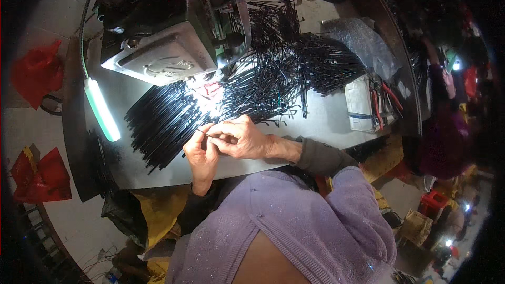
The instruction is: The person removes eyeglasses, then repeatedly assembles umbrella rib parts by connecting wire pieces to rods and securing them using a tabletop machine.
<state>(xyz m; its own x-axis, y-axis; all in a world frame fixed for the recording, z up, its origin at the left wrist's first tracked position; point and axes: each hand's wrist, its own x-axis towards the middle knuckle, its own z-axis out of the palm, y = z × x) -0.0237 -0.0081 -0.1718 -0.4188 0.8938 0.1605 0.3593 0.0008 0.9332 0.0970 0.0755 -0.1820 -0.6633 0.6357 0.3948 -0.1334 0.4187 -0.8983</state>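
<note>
Fingers of my left hand [202, 150] and right hand [239, 139] pinch 1 thin black rod [205, 134] over the bench [315, 121], between 2 heaps, aligned rods [163, 118] and tangled rods [294, 66], so I judge much remains.

Head-worn fisheye, steeply down, near workbench [315, 126]
</note>
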